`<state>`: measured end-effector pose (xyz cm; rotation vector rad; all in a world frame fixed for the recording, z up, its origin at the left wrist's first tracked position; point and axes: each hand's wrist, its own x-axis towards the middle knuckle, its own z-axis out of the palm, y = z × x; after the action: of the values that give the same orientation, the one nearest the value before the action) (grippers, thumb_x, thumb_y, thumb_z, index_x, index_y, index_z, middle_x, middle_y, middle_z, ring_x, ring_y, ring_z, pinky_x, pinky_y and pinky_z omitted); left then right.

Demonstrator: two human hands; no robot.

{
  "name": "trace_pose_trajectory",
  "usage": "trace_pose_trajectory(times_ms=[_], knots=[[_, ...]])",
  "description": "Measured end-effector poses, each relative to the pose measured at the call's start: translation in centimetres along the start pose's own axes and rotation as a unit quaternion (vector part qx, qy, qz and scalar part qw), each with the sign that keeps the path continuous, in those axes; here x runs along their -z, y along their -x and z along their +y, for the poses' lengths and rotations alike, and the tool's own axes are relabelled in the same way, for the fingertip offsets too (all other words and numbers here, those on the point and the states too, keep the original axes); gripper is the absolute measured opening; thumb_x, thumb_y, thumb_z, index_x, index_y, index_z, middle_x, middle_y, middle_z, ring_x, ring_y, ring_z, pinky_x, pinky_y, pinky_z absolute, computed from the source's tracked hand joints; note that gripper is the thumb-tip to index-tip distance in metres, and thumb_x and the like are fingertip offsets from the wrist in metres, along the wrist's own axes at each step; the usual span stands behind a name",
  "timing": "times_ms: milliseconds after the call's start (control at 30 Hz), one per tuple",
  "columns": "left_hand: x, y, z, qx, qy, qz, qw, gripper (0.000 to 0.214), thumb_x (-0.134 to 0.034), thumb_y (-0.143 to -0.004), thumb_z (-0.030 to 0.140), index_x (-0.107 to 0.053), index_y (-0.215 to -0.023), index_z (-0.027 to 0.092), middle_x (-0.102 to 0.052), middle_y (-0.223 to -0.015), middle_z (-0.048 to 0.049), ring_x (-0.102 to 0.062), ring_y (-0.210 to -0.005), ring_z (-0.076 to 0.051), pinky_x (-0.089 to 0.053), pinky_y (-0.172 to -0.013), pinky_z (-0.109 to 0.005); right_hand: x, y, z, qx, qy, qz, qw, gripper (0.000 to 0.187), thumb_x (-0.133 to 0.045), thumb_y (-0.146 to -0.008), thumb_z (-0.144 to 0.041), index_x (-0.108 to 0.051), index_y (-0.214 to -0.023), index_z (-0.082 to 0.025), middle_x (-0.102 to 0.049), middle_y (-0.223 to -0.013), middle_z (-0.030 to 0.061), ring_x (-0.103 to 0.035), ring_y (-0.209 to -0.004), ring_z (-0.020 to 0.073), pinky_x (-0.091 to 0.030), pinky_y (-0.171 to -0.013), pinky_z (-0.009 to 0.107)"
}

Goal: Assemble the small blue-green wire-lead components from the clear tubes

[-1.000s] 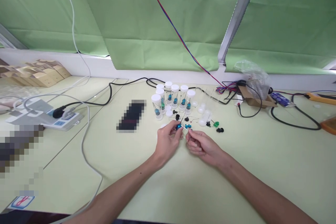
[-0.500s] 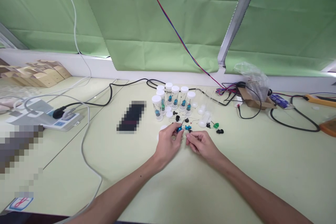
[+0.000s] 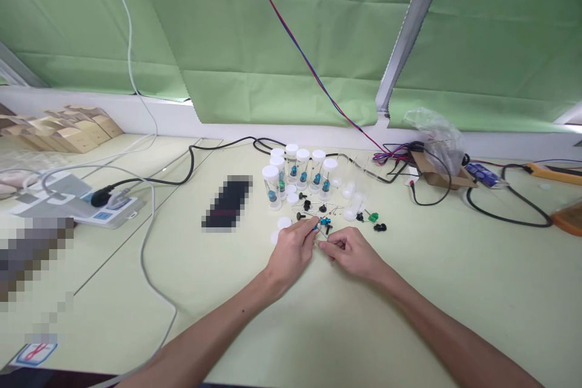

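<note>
My left hand (image 3: 291, 251) pinches a small blue component (image 3: 315, 227) with thin wire leads, low over the pale green table (image 3: 454, 291). My right hand (image 3: 352, 251) is closed in a pinch right beside it, on the thin lead of that part. Just beyond my fingertips lie another blue component (image 3: 325, 220) and small black parts (image 3: 307, 204). Behind them stand several clear vials with white caps (image 3: 297, 173), each holding a blue or green part. A green component (image 3: 373, 217) and a black one (image 3: 380, 228) lie to the right.
Loose white caps (image 3: 284, 223) lie near my left hand. A black cable (image 3: 182, 177) and a white power strip (image 3: 97, 209) are at the left, wooden blocks (image 3: 68, 124) beyond. A cardboard box with a plastic bag (image 3: 439, 151) and tangled cables (image 3: 500, 197) sit at the right.
Both hands have drawn slightly toward me and lowered, still pinching the blue component. White caps by my left hand have come into view.
</note>
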<state>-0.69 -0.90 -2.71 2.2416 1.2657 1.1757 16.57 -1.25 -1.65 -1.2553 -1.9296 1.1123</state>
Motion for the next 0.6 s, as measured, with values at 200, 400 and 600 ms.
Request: trace_pose_trajectory(times_ms=[200,400,600], knots=[[0.1,0.0,0.2,-0.012,-0.007,-0.002,1.000,0.023,-0.045,-0.093,0.015,-0.065,-0.104,0.020,-0.069,-0.082,-0.0051,-0.061,-0.067,-0.015,-0.045,-0.062,-0.024,-0.4,0.1,0.0,0.007,0.043,0.023,0.999,0.047,-0.052,-0.087,-0.034,-0.030,-0.048,-0.019,-0.020,-0.051,-0.0049,-0.019,-0.048,0.0085,-0.013,-0.047,0.027],[0.3,-0.1,0.3,-0.012,-0.028,-0.016,0.999,0.023,-0.044,-0.092,0.011,-0.064,-0.101,0.019,-0.067,-0.077,-0.0043,-0.059,-0.064,-0.015,-0.043,-0.060,-0.024,-0.9,0.2,0.1,0.016,0.065,0.052,0.996,0.048,-0.050,-0.088,-0.034,-0.019,-0.053,-0.020,-0.016,-0.055,-0.0047,-0.017,-0.051,0.0092,-0.014,-0.049,0.027],[0.3,-0.1,0.0,-0.026,-0.040,-0.016,0.999,0.023,-0.044,-0.092,0.011,-0.063,-0.100,0.019,-0.067,-0.080,-0.0047,-0.059,-0.065,-0.014,-0.043,-0.059,-0.023,-1.2,0.3,0.2,0.017,0.090,0.068,0.993,0.048,-0.049,-0.088,-0.033,-0.018,-0.054,-0.020,-0.017,-0.054,-0.0051,-0.018,-0.052,0.0093,-0.016,-0.050,0.026]])
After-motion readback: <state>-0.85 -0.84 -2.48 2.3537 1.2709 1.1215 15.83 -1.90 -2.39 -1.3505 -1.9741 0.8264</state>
